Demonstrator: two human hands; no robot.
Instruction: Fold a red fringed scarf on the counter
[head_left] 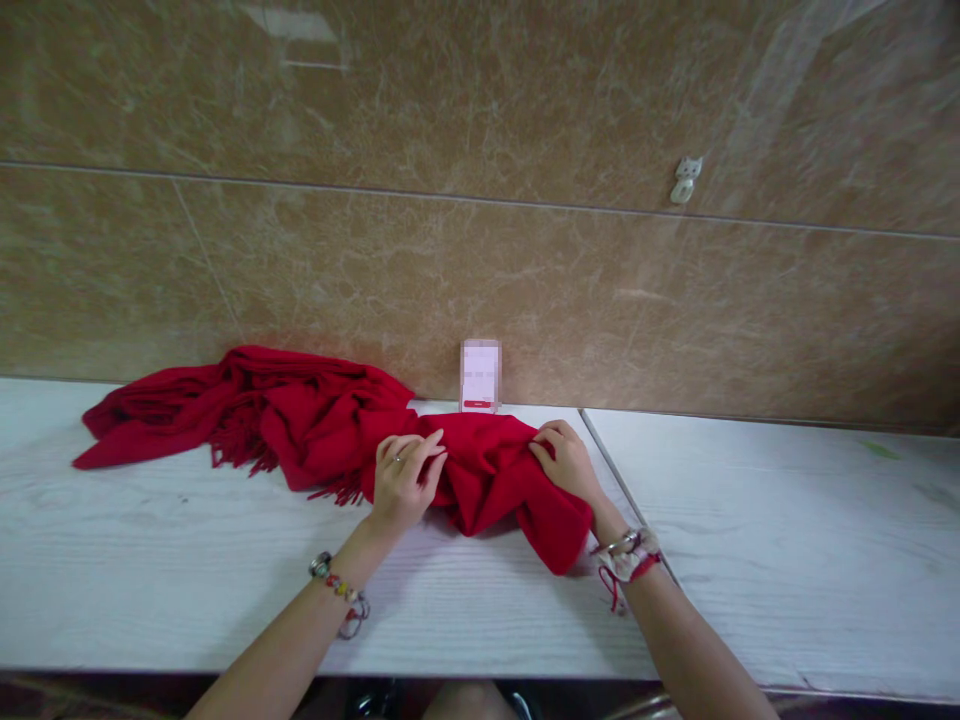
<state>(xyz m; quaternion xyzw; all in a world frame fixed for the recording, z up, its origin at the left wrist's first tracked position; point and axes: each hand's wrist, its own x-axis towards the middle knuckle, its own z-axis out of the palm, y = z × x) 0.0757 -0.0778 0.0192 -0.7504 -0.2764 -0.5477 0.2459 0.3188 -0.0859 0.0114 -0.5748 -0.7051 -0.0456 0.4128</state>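
Note:
A red fringed scarf (484, 465) lies bunched and wrinkled along the white table. Its left part is heaped in folds, with tassels hanging out at the front. Over the middle of the cloth is my left hand (403, 480), its fingers loosely bent and slightly apart, with no cloth visibly gripped. At the scarf's right end, my right hand (568, 465) has its fingers curled onto the fabric near the far edge. Part of its grip is hidden by the hand itself.
A phone (481, 376) with a lit screen leans upright against the brown marble-look wall (375, 270), just behind the scarf. A small white cat-shaped piece (685, 180) is fixed on the wall. A seam crosses the white table (772, 540) right of the scarf.

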